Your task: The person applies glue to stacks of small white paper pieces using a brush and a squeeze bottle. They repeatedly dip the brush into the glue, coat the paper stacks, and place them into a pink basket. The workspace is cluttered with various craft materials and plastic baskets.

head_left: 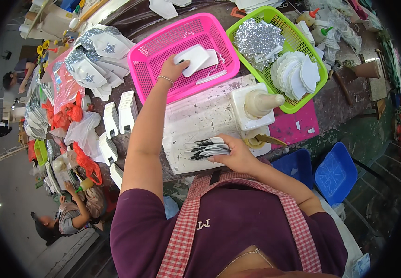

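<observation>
My left hand point(174, 69) reaches into the pink mesh basket point(140, 79), its fingers closed on the edge of a smooth white rounded piece point(197, 59). Another white piece point(213, 58) lies beside it in the basket. Close to my body, my right hand point(238, 155) grips a small bundle of black-and-white strips point(206, 148) above a stained white board point(182, 123). The strips fan out to the left of my fingers. Their exact kind is hard to make out.
A green basket point(255, 69) holds silver glitter pieces point(258, 39) and white scalloped pieces point(295, 74). Right of the board stand a cream nozzle bottle point(263, 103) and a cup with a brush point(260, 140). White stacks point(127, 111) line the left. Blue trays point(336, 173) sit lower right; other people work at left.
</observation>
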Available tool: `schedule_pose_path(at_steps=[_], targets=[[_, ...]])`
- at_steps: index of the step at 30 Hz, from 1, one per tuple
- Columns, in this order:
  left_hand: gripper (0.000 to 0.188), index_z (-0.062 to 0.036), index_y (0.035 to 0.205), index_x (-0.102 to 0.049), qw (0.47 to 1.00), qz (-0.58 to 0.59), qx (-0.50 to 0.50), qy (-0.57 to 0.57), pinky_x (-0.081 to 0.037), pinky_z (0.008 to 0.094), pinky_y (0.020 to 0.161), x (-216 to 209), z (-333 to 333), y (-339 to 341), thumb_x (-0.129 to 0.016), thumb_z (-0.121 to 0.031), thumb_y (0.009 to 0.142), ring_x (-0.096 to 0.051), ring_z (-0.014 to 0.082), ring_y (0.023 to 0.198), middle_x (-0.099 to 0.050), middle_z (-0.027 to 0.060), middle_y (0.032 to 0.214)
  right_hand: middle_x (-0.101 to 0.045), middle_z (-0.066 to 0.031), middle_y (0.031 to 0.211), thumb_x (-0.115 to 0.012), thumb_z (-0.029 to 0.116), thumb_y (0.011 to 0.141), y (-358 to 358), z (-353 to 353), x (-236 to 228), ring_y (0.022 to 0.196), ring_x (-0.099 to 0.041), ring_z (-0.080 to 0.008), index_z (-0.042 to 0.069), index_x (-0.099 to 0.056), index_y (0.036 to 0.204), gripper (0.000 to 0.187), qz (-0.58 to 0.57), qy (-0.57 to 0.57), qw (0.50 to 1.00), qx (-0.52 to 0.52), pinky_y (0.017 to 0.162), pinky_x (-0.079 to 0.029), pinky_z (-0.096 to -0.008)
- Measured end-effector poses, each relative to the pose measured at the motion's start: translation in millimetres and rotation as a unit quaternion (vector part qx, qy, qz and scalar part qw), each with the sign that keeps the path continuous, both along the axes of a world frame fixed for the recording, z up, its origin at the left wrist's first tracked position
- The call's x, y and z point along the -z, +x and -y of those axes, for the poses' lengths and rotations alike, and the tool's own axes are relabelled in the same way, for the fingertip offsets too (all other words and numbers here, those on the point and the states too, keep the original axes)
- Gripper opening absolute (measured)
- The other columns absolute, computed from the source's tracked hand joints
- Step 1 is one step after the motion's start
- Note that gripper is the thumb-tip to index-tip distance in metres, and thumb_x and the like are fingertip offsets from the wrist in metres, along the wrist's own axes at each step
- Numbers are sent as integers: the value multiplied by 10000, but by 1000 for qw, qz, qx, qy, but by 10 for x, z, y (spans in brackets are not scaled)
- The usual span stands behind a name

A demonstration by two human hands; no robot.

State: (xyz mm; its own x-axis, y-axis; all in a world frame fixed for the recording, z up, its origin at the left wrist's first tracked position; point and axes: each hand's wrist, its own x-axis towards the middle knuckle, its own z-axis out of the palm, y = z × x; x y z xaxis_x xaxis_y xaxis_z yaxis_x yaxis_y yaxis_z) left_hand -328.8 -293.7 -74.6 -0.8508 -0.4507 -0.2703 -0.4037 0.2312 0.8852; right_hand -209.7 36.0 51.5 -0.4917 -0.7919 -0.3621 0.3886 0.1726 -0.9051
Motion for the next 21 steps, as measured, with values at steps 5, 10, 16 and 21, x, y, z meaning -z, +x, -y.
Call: schedule_pose_path(at_steps=[5,10,16,21], targets=[[538,-43,1138,-671,890,-11,131,-436,-499,437,924,339,-198,-371,-810,-340,712,-631,358,1050,-641,201,1168,-693,-91,947,-771,79,788,157,32,-112,863,-645,-145,-2,-644,1108,354,-24,31,999,-23,815,-500,-293],[434,-78,1139,-640,963,-9,40,-266,-493,463,913,98,-168,-165,-783,-184,743,-623,353,1033,-635,189,1076,-629,-156,1193,-777,78,754,239,-62,-92,1160,-562,-278,44,-679,1068,330,-216,50,975,-4,1009,-418,-395],[385,-61,1128,-612,951,-100,231,-181,-527,349,781,-1501,-605,1167,-761,-56,773,-654,260,951,-651,108,989,-564,-176,1324,-743,56,692,-22,134,-471,1288,-459,-384,113,-697,1046,362,-575,95,806,102,1085,-352,-464],[310,-16,1075,-660,890,8,358,284,-526,310,763,-1817,-648,1473,-735,-250,886,-634,127,896,-686,27,984,-645,-183,1204,-746,74,737,106,63,-157,1046,-641,-358,67,-664,1106,379,-289,6,957,-39,927,-491,-377]])
